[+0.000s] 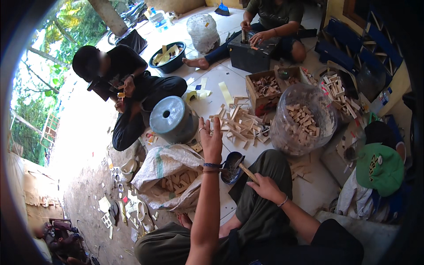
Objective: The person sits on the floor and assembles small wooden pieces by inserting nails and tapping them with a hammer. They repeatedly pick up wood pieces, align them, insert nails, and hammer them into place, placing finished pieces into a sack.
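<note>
My left hand (211,142) is stretched forward with its fingers spread and nothing seen in it. It hovers between a pile of small wooden pieces (240,123) and a grey, round, drum-like block (170,117) with a hole in its top. In my right hand (267,187) is the wooden handle of a hammer (249,173). The hammer's head end overlaps a small dark blue bowl (229,176), whose dark contents are too small to make out. An open white woven sack (154,161) of wooden pieces lies left of my left forearm.
A clear plastic tub (282,137) and a cardboard box (255,92) hold wooden blocks. One person (128,70) sits at left; another person (282,17) works over a black box (249,55). A green cap (380,170) lies at right. Scraps (128,212) litter the left ground.
</note>
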Motion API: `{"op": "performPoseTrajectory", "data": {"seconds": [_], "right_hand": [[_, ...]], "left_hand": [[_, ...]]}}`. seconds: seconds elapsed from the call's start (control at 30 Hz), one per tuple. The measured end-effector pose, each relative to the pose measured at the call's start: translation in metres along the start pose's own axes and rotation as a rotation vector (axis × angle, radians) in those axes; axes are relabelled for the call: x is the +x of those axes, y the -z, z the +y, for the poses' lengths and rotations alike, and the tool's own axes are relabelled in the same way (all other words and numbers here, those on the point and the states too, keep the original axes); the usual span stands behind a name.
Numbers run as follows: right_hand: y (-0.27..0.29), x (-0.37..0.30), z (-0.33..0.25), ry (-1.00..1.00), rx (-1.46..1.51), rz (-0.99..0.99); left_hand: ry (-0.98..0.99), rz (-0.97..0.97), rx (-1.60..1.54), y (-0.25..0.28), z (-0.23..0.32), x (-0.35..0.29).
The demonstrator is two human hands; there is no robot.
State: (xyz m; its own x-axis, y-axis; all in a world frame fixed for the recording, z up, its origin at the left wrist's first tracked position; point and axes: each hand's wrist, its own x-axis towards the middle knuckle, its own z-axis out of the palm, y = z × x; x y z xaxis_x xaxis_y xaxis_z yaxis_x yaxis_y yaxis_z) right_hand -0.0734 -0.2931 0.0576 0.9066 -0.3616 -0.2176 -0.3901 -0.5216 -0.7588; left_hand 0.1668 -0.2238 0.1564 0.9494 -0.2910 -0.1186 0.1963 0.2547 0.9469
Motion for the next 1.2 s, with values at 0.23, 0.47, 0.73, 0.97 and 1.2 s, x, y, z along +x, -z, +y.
{"op": "performPoseTrajectory", "data": {"seconds": [0.23,0.47,0.73,0.97,1.2], "right_hand": [[-0.007,-0.007,-0.003,0.026,0.015,0.088],[0.021,-0.014,-0.01,0.068,-0.096,-0.232],[0.04,-0.058,-0.013,0.626,-0.417,-0.225],[0.067,-0.11,0.005,0.753,-0.645,-0.387],[0.054,-0.093,-0.022,0.846,-0.574,-0.327]], "left_hand": [[0.142,-0.389,0.483,0.087,-0.012,-0.007],[0.451,-0.181,0.169,0.189,-0.023,-0.079],[0.022,0.536,0.279,0.287,-0.075,-0.038],[0.069,0.021,1.13,0.31,-0.096,-0.024],[0.162,-0.273,1.564,0.32,-0.1,-0.03]]}}
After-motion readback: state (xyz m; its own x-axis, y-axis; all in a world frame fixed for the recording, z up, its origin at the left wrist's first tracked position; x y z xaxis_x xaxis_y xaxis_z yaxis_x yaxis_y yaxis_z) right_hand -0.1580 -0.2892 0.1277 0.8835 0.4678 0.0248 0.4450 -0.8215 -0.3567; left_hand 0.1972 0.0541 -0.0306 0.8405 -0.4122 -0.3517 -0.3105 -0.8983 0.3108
